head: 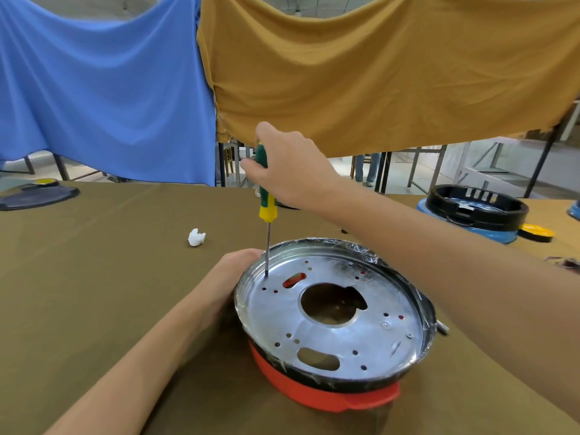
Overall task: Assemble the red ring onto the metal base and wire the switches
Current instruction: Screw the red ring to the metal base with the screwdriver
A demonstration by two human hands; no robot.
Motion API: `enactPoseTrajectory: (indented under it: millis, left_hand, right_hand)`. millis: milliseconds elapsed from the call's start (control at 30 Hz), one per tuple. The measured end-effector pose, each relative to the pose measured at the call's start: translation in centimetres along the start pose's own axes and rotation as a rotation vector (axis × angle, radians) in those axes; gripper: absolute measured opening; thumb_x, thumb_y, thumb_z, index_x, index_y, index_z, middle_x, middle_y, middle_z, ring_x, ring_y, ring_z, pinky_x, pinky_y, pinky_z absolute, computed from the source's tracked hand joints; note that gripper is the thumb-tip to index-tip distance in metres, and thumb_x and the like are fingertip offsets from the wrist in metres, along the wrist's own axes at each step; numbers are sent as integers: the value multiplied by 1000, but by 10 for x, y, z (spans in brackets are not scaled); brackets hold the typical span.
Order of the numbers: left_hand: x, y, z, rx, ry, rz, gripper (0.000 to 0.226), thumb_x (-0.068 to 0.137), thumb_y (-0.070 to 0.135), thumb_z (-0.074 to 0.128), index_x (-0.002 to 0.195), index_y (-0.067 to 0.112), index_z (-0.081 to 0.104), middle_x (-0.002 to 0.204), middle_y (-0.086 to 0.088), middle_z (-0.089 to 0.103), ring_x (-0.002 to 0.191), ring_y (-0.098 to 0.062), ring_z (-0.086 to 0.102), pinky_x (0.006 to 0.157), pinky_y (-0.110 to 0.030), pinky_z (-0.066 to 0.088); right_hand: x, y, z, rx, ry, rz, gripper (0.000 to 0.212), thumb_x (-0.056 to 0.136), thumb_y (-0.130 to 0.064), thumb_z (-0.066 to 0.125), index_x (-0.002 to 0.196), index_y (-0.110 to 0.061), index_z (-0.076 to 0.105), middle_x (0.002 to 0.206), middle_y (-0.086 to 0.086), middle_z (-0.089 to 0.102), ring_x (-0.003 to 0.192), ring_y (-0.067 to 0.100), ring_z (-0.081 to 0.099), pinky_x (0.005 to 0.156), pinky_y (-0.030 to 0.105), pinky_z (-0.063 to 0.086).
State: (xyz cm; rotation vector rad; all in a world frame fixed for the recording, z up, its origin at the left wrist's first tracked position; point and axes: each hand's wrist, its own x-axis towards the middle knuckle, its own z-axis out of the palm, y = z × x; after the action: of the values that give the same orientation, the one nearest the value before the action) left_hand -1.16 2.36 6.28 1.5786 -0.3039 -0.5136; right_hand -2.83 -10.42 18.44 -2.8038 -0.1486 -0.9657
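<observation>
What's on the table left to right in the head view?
Dark flat tray → white crumpled scrap → left hand → screwdriver gripped by right hand → metal base on red ring → black ring on blue base → yellow lid.

From where I stand no word, number or brand can be read anywhere, and the only mark is one small round stamped emblem on the metal base (332, 321), near its right rim, too tiny and blurred for me to make out.
</observation>
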Motion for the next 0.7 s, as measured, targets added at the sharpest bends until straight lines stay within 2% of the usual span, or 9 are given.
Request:
enactPoseTrajectory:
  millis: [100, 167, 233, 300, 400, 500, 600, 633, 700]
  left_hand:
    - [0, -3, -4, 22, -43, -34, 38, 97, 26, 55, 122, -1, 63, 125, -28, 63, 102, -38, 65, 94, -44, 49]
    - [-2, -4, -4, 8, -110, -92, 35, 94, 35, 55, 114, 9, 69, 117, -22, 69, 103, -39, 69, 98, -48, 50]
    - [-2, -8, -8, 29, -146, -86, 32, 92, 38, 55, 107, 16, 73, 112, -16, 73, 108, -36, 68, 103, -52, 48]
    - [1, -9, -9, 46, -156, -79, 36, 86, 33, 57, 110, 9, 69, 112, -17, 72, 101, -37, 70, 100, -50, 49]
    - [4, -10, -9, 41, -148, -71, 25, 85, 26, 56, 102, 10, 65, 98, -15, 62, 86, -29, 57, 83, -42, 45]
    - [5, -10, -10, 43, -159, -61, 16, 87, 24, 53, 93, 10, 61, 91, -11, 55, 81, -28, 51, 74, -38, 42]
    - [9, -7, -14, -9, -131, 27, 13, 84, 23, 56, 90, 13, 61, 84, -12, 54, 76, -28, 49, 65, -34, 44]
    - [11, -5, -16, -11, -80, 77, 13, 85, 23, 57, 87, 12, 63, 79, -11, 58, 73, -26, 53, 65, -34, 46]
    - [15, -3, -21, -57, 46, 179, 15, 90, 24, 57, 82, 14, 66, 67, 4, 65, 66, -17, 61, 67, -33, 49]
  right_hand:
    - [-3, 1, 0, -83, 108, -60, 37, 98, -46, 52, 100, -8, 54, 72, 5, 59, 62, 25, 53, 57, 37, 45]
    - [-7, 1, 4, -103, 235, -109, 36, 98, -45, 51, 98, -9, 55, 68, 4, 57, 61, 26, 55, 57, 39, 46]
    - [-10, 1, 7, 62, 239, -135, 31, 99, -37, 54, 98, -6, 54, 65, 5, 55, 59, 28, 54, 58, 43, 46]
    - [-10, 3, 7, 247, 164, -148, 28, 101, -30, 55, 101, -2, 53, 67, 8, 54, 60, 27, 51, 61, 45, 45]
    - [-10, 6, -3, 392, 198, -142, 28, 102, -28, 55, 104, 0, 52, 65, -3, 47, 54, 8, 43, 55, 30, 42]
    - [-13, 18, -17, 537, 276, -30, 24, 99, -30, 58, 100, -6, 54, 65, -7, 43, 52, 1, 39, 55, 16, 37]
    - [-30, 48, -29, 688, 321, 168, 21, 93, -36, 66, 94, -20, 53, 79, 0, 55, 65, 10, 54, 63, 25, 52]
    - [-38, 60, -33, 786, 350, 262, 23, 91, -36, 70, 94, -19, 54, 84, 3, 58, 67, 15, 59, 64, 28, 56]
    - [-56, 84, -40, 1065, 385, 444, 27, 88, -29, 75, 95, -13, 54, 93, 8, 62, 68, 19, 64, 65, 29, 58]
